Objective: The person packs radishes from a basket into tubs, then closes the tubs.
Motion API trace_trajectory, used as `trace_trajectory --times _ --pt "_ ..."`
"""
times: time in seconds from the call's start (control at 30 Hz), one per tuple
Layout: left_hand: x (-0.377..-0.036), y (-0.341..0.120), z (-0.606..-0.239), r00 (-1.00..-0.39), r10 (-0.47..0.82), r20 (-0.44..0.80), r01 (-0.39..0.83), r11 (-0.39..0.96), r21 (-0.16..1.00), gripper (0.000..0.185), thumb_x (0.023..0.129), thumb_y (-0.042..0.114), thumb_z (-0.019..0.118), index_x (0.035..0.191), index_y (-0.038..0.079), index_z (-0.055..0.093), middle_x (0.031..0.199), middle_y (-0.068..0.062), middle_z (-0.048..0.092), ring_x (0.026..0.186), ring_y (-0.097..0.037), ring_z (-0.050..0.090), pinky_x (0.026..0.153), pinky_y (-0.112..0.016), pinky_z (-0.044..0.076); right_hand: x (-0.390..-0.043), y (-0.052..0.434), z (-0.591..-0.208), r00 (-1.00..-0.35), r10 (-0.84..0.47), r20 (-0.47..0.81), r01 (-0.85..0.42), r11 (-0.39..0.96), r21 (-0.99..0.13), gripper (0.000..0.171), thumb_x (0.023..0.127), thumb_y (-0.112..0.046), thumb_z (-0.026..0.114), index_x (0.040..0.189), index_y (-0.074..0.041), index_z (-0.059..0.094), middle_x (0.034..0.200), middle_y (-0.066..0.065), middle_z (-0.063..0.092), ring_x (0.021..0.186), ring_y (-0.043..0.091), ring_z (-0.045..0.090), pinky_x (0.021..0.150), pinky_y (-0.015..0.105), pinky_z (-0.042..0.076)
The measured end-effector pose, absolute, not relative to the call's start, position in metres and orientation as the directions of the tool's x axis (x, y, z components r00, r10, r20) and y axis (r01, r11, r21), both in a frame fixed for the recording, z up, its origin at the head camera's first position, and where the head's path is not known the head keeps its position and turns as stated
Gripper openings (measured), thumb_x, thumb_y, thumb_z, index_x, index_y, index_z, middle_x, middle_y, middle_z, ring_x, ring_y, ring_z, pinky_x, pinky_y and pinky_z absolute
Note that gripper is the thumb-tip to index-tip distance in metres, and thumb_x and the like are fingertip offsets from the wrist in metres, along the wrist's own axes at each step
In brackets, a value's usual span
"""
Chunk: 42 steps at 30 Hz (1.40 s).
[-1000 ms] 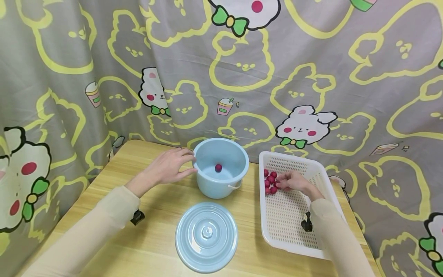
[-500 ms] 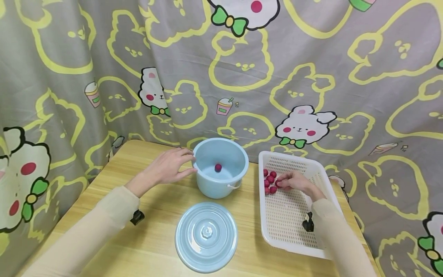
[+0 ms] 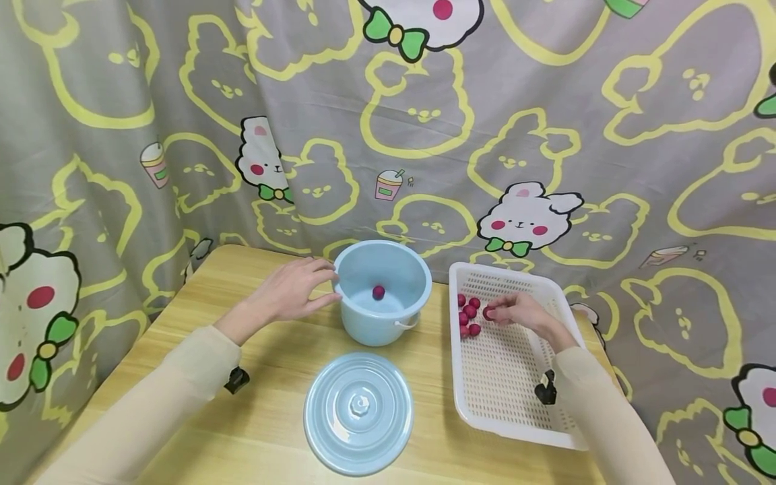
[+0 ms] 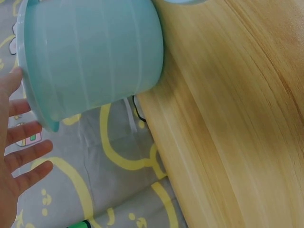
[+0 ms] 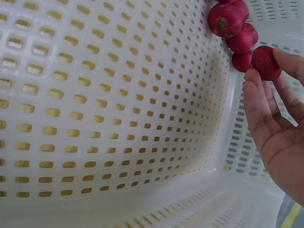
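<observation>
Two hands are at work on the light wooden table [image 3: 182, 350]. Your left hand [image 3: 289, 294], centre left of the head view, rests with straight, slightly spread fingers against the rim of the round pale blue plastic bucket [image 3: 383, 291], as it did a second ago; one small red round fruit [image 3: 378, 292] lies inside on the bucket's bottom. Your right hand [image 3: 519, 312], right of centre, sits in the white perforated plastic basket [image 3: 515, 397] and pinches a second small red fruit [image 3: 488, 313] between thumb and fingertips. A second ago that hand lay lower, among the cluster of red fruits [image 3: 467, 314]; now it is raised slightly and the pinched fruit stands just apart from the cluster at the basket's upper left corner. In the right wrist view the pinched fruit [image 5: 265, 62] sits beside three others at the upper right. Low in the middle of the head view, the round pale blue plastic lid [image 3: 359, 411] lies flat, unmoved.
</observation>
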<state>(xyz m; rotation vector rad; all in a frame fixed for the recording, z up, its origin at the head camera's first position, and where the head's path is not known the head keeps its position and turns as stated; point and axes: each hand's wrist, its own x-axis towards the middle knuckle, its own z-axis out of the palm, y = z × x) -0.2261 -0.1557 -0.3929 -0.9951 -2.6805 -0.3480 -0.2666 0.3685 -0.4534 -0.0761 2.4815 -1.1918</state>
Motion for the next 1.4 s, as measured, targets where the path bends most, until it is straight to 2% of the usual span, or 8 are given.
trace_trajectory --times 0.2,0.47,0.6,0.73,1.07,1.23,1.4 --pt "-0.226 -0.156 -0.392 -0.728 0.604 0.324 0.666 0.734 0.13 0.043 0.1 0.051 0.068 0.12 0.014 0.074 0.13 -0.012 0.072 0.117 -0.033 0.07 0.097 -0.052 0.06 -0.263 0.363 -0.442 -0.93 -0.224 -0.292 0.094 0.623 -0.777 0.044 0.103 -0.02 0.068 0.136 0.009 0.062 0.125 0.02 0.075 0.112 0.034 0.075 0.104 0.052 0.059" --pt "-0.227 -0.157 -0.393 -0.712 0.614 0.34 0.679 0.725 0.114 0.043 0.1 0.051 0.068 0.12 0.013 0.075 0.128 -0.012 0.072 0.115 -0.033 0.071 0.097 -0.052 0.06 -0.264 0.354 -0.428 -0.933 -0.235 -0.272 0.075 0.612 -0.787 0.044 0.102 -0.02 0.069 0.135 0.008 0.063 0.123 0.017 0.076 0.107 0.028 0.076 0.105 0.055 0.058" --pt "-0.227 -0.158 -0.393 -0.698 0.621 0.358 0.688 0.719 0.094 0.043 0.099 0.051 0.069 0.119 0.014 0.075 0.128 -0.011 0.073 0.113 -0.032 0.071 0.096 -0.051 0.061 -0.264 0.349 -0.419 -0.934 -0.255 -0.25 0.048 0.605 -0.795 0.044 0.102 -0.02 0.07 0.134 0.008 0.063 0.123 0.017 0.074 0.101 0.019 0.075 0.1 0.049 0.061" --pt "-0.227 -0.158 -0.392 -0.693 0.623 0.364 0.691 0.717 0.088 0.043 0.099 0.051 0.069 0.119 0.013 0.075 0.127 -0.012 0.073 0.113 -0.032 0.071 0.096 -0.051 0.061 -0.264 0.345 -0.411 -0.94 -0.265 -0.214 0.017 0.59 -0.807 0.044 0.101 -0.021 0.072 0.132 0.009 0.064 0.115 0.012 0.076 0.092 0.01 0.073 0.094 0.04 0.064" --pt "-0.227 -0.157 -0.392 -0.708 0.616 0.344 0.679 0.728 0.095 0.043 0.1 0.053 0.068 0.118 0.014 0.075 0.128 -0.011 0.073 0.115 -0.032 0.071 0.096 -0.051 0.061 -0.261 0.331 -0.395 -0.953 -0.264 -0.151 -0.02 0.549 -0.836 0.043 0.098 -0.023 0.077 0.128 0.005 0.068 0.104 0.003 0.079 0.09 0.011 0.075 0.084 0.027 0.064" --pt "-0.226 -0.156 -0.393 -0.709 0.616 0.343 0.679 0.729 0.092 0.043 0.1 0.052 0.068 0.119 0.014 0.075 0.128 -0.011 0.073 0.115 -0.032 0.071 0.097 -0.051 0.06 -0.256 0.317 -0.383 -0.956 -0.263 -0.129 -0.042 0.559 -0.828 0.044 0.096 -0.029 0.079 0.127 0.001 0.07 0.105 0.003 0.08 0.091 0.013 0.076 0.088 0.033 0.064" --pt "-0.226 -0.156 -0.392 -0.707 0.615 0.349 0.68 0.727 0.096 0.043 0.099 0.052 0.068 0.118 0.014 0.075 0.128 -0.011 0.073 0.114 -0.032 0.071 0.096 -0.05 0.061 -0.253 0.302 -0.375 -0.955 -0.272 -0.121 -0.048 0.541 -0.84 0.042 0.096 -0.027 0.08 0.126 0.0 0.071 0.107 0.004 0.081 0.093 0.013 0.077 0.092 0.037 0.064"
